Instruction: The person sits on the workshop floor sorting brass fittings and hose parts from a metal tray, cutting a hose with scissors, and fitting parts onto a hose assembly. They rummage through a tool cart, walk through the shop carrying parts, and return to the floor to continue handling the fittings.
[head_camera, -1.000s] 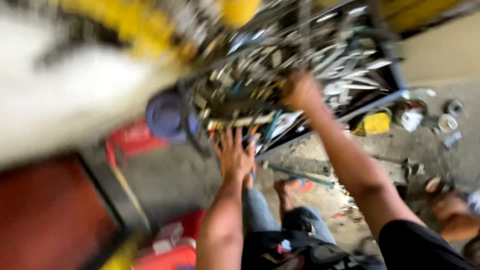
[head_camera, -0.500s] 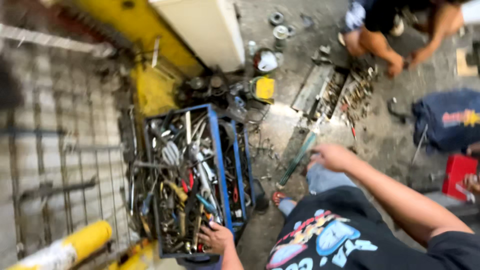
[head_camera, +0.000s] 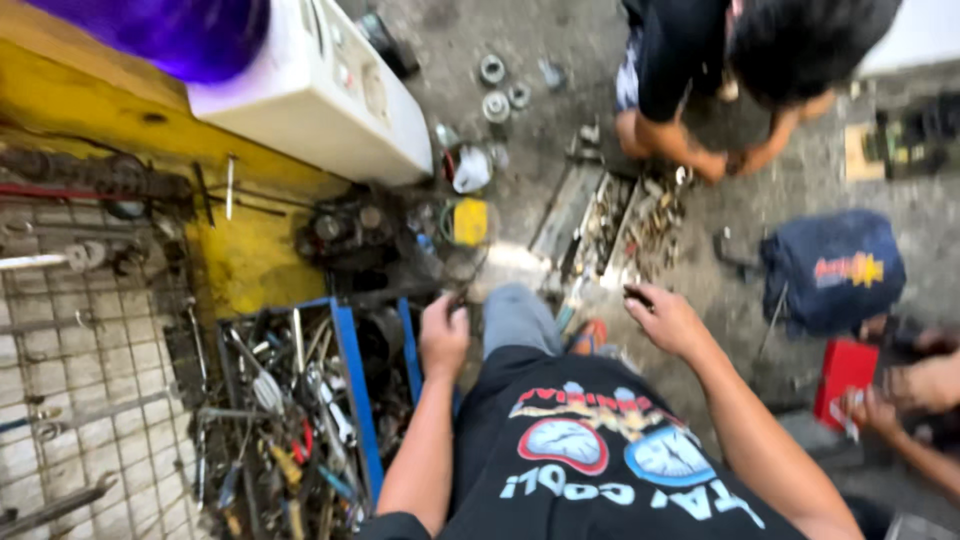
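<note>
Left hand (head_camera: 443, 335) fingers curl over the blue metal toolbox (head_camera: 352, 375) rim; right hand (head_camera: 668, 318) pinches something small and dark.

Dull, greasy steel hand tools (head_camera: 290, 420) fill a chipped blue painted-metal toolbox (head_camera: 357, 395); rough grey concrete floor (head_camera: 560, 110); matt black printed cotton shirt (head_camera: 590, 460)

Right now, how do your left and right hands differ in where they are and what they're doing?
The left hand is curled, resting at the edge of the blue toolbox full of tools; the right hand hangs apart from it over the bare concrete floor. The left hand's fingers are closed over something small and dark I cannot make out; the right hand's are loosely spread, a small dark thing at the fingertips. Both reach forward, arms bare.
</note>
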